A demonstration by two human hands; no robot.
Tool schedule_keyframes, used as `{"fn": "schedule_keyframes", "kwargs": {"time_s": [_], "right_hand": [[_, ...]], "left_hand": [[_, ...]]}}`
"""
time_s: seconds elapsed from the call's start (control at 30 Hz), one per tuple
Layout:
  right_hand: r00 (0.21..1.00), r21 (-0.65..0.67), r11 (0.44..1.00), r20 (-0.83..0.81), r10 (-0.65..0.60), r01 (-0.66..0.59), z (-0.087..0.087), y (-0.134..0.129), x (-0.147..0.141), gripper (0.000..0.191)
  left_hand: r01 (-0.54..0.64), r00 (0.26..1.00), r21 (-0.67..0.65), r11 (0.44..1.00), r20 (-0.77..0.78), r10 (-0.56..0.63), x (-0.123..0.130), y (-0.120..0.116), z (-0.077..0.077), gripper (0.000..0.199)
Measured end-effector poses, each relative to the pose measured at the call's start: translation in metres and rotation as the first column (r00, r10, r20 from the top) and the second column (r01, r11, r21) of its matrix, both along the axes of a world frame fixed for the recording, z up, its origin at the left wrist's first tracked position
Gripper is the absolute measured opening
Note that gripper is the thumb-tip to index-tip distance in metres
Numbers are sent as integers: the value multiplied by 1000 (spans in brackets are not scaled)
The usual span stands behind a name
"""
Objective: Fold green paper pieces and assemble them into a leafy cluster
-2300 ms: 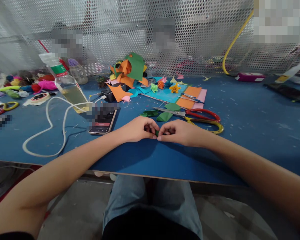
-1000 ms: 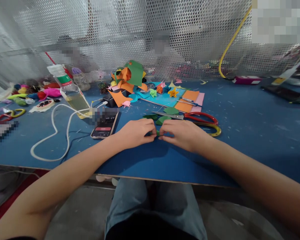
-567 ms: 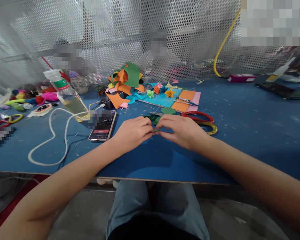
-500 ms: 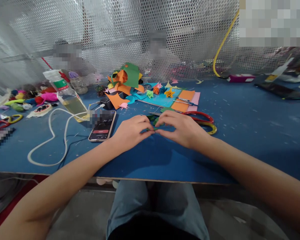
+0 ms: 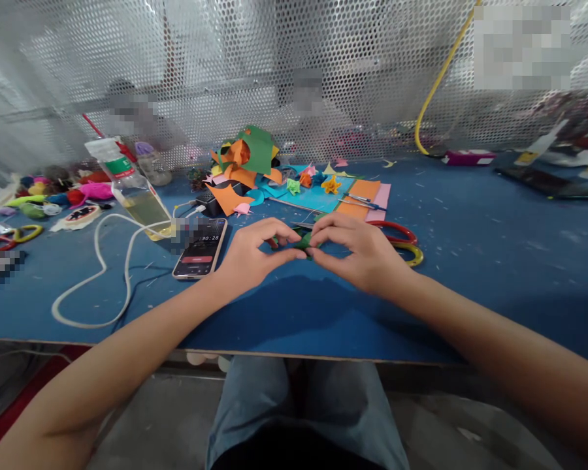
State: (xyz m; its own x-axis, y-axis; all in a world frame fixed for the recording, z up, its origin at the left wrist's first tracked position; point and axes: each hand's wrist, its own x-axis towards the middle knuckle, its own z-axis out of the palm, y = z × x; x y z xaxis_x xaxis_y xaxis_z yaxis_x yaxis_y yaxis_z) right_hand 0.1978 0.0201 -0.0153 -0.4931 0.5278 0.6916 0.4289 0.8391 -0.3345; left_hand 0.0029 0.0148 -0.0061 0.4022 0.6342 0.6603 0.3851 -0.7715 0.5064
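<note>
Behind the blue table point(image 5: 294, 326) stands a perforated metal screen point(image 5: 255, 59), at twelve o'clock from the person. Compared with half a second ago, the fingers are more arched, and the green paper piece point(image 5: 304, 243), which was only a thin strip between the fingertips, now shows a wider face. I judge from this that the paper is being turned or regripped, and that its shaping is not yet finished.

The paper is in the middle, between the two hands. The left hand point(image 5: 262, 248) comes from eight o'clock, with thumb and forefinger curved into an arch, their tips seeming to pinch the left edge. The right hand point(image 5: 360, 248) comes from four o'clock and pinches the other side, its thumb below and its fingers bent above. Both wrists are low, and a shadow lies on the table nearer to the person.

Around this place, the phone point(image 5: 203, 251) is at nine o'clock, the paper pile point(image 5: 257, 153) at eleven, and the scissors point(image 5: 414, 236) are at three, with their blades mostly hidden behind the right hand
</note>
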Motion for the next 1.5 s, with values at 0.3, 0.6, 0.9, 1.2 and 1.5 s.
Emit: {"fn": "schedule_keyframes", "kwargs": {"time_s": [0.3,0.6,0.9,1.2,1.5], "right_hand": [[995,159,987,102,-7,-9,4,-5,2,5],[997,191,981,69,-42,28,4,-6,1,5],[999,118,993,-52,0,6,4,-5,1,3],[999,152,988,-40,-14,20,5,-5,1,6],[1000,194,981,-18,-19,22,4,-5,3,5]], "left_hand": [[4,1000,-22,1000,-6,-4,0,-2,4,8],[17,999,18,1000,-27,-17,0,-2,4,4],[-83,996,-100,991,33,87,0,-8,4,27],[65,989,-405,912,147,-5,1,-4,6,18],[129,979,-419,899,200,-47,1,-4,6,18]]}}
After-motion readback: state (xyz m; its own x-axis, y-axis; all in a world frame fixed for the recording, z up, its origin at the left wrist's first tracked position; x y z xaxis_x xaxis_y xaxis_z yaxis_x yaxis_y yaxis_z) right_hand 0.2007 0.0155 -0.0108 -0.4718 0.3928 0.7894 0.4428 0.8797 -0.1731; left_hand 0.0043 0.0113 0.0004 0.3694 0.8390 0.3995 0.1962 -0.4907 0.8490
